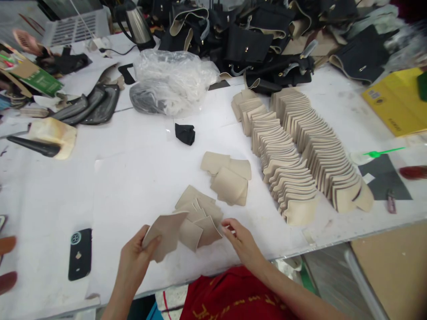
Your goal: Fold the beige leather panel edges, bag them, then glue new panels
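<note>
My left hand (138, 251) grips a beige leather piece (168, 233) between thumb and fingers, holding it tilted above the table's near side. Just right of it lies a loose pile of similar beige pieces (203, 220), overlapping at different angles. My right hand (242, 242) is at the right edge of this pile, its fingers bent and slightly apart, with nothing visible in them. Whether its fingertips touch the nearest piece, I cannot tell. Behind the pile is a smaller group of beige pieces (230, 180) lying flat.
Two long rows of overlapping beige pieces (287, 169) run along the right. A black phone (80, 255) lies at the left. Farther back are a glue-stained container (51, 135), a black scrap (185, 134), plastic wrap (176, 80), a kettle (138, 26) and black bags (248, 44).
</note>
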### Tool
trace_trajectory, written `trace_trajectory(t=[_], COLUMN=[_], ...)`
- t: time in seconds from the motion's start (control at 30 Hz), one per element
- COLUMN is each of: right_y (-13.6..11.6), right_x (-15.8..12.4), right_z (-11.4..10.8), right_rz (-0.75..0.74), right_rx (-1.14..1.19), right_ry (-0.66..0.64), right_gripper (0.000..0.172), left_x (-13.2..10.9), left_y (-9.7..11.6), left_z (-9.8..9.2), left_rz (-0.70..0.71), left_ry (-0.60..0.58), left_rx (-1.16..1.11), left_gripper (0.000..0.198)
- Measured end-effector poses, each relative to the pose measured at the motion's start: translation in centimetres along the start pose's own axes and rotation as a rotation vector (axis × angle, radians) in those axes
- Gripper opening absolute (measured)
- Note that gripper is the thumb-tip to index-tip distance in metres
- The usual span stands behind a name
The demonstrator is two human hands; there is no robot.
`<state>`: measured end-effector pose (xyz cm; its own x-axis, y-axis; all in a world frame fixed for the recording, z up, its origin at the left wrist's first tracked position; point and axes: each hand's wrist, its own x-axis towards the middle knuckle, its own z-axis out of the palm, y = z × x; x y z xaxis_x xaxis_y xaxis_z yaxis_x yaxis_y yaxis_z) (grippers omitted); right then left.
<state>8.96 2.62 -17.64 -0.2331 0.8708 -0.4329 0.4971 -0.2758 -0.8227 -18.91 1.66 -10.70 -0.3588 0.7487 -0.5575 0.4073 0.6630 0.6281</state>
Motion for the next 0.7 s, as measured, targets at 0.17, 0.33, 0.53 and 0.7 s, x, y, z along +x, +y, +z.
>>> trace_trajectory(t=[0.17,0.33,0.53,0.7], right_y=[1.6,1.8,1.4,1.6], right_x=[5.1,9.6,11.6,12.6], right_z=[-0.9,1.9,4.2,4.1], right_rz=[-0.021,0.024,0.163,0.200], right_rx=[-0.116,-0.234,-0.384,-0.398], right_ry=[0.017,-0.059,-0.057,-0.080], right_gripper=[0.031,0.034,0.036,0.037], left_x=[0.4,-0.7,-0.3,0.3], left_y=[-1.7,-6.4,-8.1,-7.2], left_z=[1.3,7.8,10.3,10.6], left_rz=[0.327,0.175,-0.132,-0.456], left_ry=[0.472,0.177,0.113,0.003], left_rx=[0.521,0.203,-0.177,-0.445], left_gripper=[0.012,0.027,0.066,0.090])
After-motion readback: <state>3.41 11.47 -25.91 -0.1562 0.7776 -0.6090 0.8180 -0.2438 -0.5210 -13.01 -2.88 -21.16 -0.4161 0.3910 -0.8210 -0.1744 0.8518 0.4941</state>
